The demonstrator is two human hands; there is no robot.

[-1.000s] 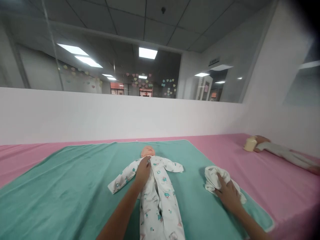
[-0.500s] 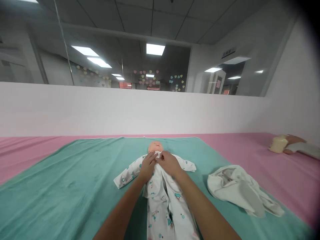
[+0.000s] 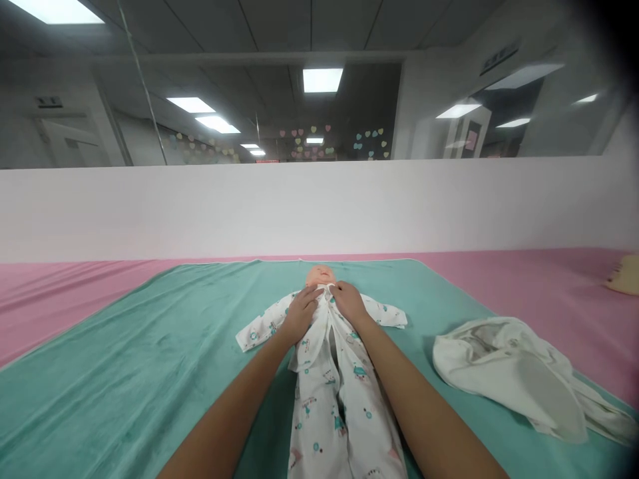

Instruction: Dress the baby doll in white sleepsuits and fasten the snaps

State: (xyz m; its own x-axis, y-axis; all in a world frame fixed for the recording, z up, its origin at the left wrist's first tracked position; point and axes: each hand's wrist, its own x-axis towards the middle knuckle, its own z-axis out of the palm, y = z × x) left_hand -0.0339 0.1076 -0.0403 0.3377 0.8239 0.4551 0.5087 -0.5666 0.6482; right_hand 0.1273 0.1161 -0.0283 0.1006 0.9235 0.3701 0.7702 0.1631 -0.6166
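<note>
The baby doll [image 3: 320, 276] lay on its back in a white sleepsuit [image 3: 344, 406] printed with small teal and pink figures, its long axis running almost straight from the head, near the far edge of the teal towel [image 3: 150, 352], down toward the person and out of the bottom of the view. Its sleeves spread out to either side, and the suit hung open down the front in a long slit below the collar. The doll sat roughly midway across the towel, which lay on a pink tabletop [image 3: 539, 273] with its far edge running just below the low white wall [image 3: 319, 213]. Both hands were together at the top of the suit, just below the doll's chin and nearly touching each other. The left hand [image 3: 300, 314] lay across the chest on the doll's right side, fingers bent onto the fabric by the neck opening, while the right hand [image 3: 348, 301] rested on the other side, its fingertips at the collar. Neither hand was spread flat, but the view did not settle whether either was pinching the cloth. A crumpled white cloth [image 3: 504, 372] lay to the right of the doll, across the towel's right edge. A cream-coloured object [image 3: 626, 276] sat on the tabletop, cut off by the right side of the view.
</note>
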